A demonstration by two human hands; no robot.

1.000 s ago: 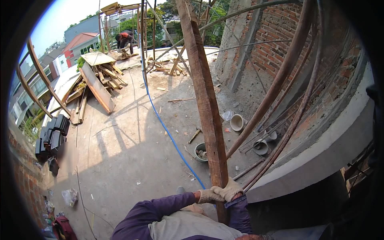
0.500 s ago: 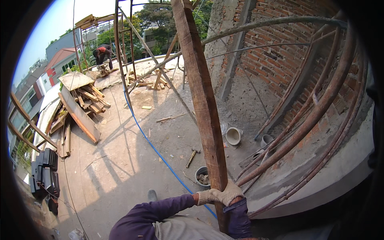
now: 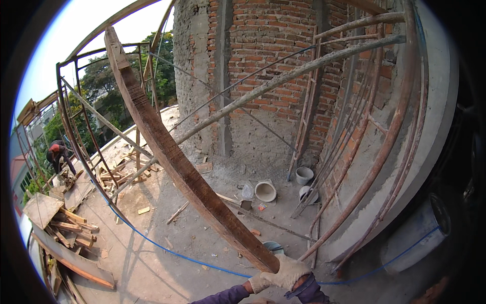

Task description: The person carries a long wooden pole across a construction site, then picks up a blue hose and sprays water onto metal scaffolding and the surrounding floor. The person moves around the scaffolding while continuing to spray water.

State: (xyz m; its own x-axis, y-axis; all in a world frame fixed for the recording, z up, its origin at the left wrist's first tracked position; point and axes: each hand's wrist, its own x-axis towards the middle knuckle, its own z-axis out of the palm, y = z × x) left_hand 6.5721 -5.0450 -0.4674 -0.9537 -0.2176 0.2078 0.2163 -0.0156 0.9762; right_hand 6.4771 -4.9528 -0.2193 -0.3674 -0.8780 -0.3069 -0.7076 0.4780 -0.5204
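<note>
A long, rough brown wooden beam (image 3: 188,178) slants from the lower middle up to the far left. My right hand (image 3: 292,272), in a cream knitted glove, is closed around its near end. Beside and partly beneath it, my left hand (image 3: 260,282) is gloved alike and grips the same end; its fingers are mostly hidden. Purple sleeves cover both forearms. Just behind the near end, the beam partly covers a bucket (image 3: 274,248).
Metal scaffold pipes (image 3: 283,76) cross behind the beam and stand along the brick wall (image 3: 268,55). A blue hose (image 3: 177,256) runs over the floor. Scrap timber (image 3: 68,225) lies at left, near a bending person (image 3: 56,154). Pails (image 3: 265,191) and a large drum (image 3: 412,243) stand right.
The view has swung to the right, bringing the drum and more of the brick wall in. The beam now slants to the left and its far end shows. Both hands still hold it.
</note>
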